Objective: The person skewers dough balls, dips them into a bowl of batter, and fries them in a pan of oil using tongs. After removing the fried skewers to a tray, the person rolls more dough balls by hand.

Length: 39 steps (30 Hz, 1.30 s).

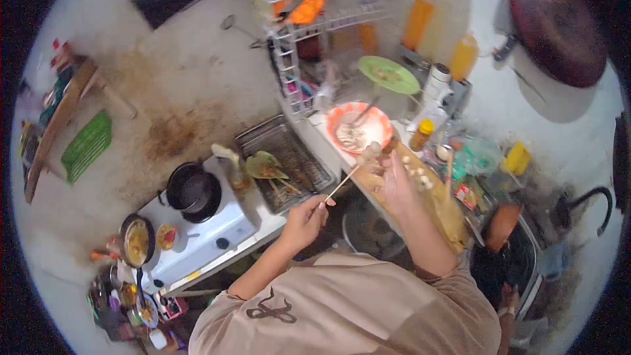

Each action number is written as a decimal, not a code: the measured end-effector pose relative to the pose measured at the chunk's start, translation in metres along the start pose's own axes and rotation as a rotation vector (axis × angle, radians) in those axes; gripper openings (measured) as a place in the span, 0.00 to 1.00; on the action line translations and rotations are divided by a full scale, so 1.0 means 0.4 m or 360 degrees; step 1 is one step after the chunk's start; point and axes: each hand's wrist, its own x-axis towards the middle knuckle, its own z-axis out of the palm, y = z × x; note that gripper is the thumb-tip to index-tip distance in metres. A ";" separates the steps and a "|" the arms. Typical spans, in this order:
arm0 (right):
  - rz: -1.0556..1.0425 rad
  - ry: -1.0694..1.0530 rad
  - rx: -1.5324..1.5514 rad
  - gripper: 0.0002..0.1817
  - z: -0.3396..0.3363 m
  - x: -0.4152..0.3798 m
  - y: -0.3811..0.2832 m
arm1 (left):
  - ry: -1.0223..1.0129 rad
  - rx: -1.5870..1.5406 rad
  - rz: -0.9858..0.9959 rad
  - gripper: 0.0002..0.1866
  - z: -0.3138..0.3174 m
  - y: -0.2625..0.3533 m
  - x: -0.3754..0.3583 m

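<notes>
My left hand is closed around the lower end of a thin wooden skewer. Pale round pieces sit at the skewer's upper tip, over the edge of an orange-and-white bowl with white powder or batter and a utensil inside. Just right of that tip is my right hand, slightly blurred, with fingers stretched and apart. It hovers over a wooden cutting board, where several small whitish pieces lie beside it.
Left stands a white stove with a black pot and a frying pan. A metal tray holds a leaf with skewers. Another person's hand shows at the dark sink. A green plate is behind the bowl.
</notes>
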 end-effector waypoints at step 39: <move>-0.1110 0.1080 -0.2410 0.16 0.113 0.284 -0.242 | 0.0142 -0.0558 -0.0452 0.08 -0.478 -0.193 -0.095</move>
